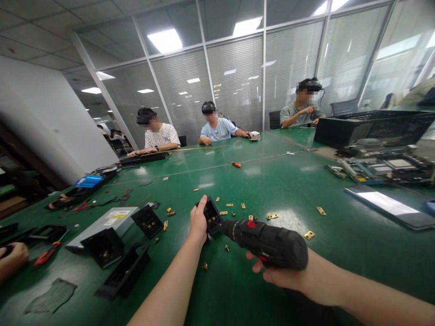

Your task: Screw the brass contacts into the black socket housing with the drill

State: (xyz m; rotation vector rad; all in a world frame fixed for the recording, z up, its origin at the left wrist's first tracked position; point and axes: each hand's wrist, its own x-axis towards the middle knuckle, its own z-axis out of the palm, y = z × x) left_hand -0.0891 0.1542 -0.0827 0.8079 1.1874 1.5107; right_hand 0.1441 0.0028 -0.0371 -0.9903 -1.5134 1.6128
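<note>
My left hand (199, 220) grips a small black plastic box (212, 214), its thumb over the near edge and the open side turned toward the drill. In my right hand (272, 270) is a black cordless drill (268, 242) with red marks. The drill's tip points left and meets the box's lower right part; whether it sits on a screw I cannot see. Small brass plates (243, 205) lie scattered beyond and right of the box. A brass screw terminal (227, 248) rests on the table below the drill's nose.
More black boxes (103, 246) stand to the left, beside a silver metal case (102, 226). An orange screwdriver (47, 254) lies near another person's hand (15, 256). A tablet (390, 206) and circuit boards (390, 165) are at right. Several people sit across the green table (272, 176).
</note>
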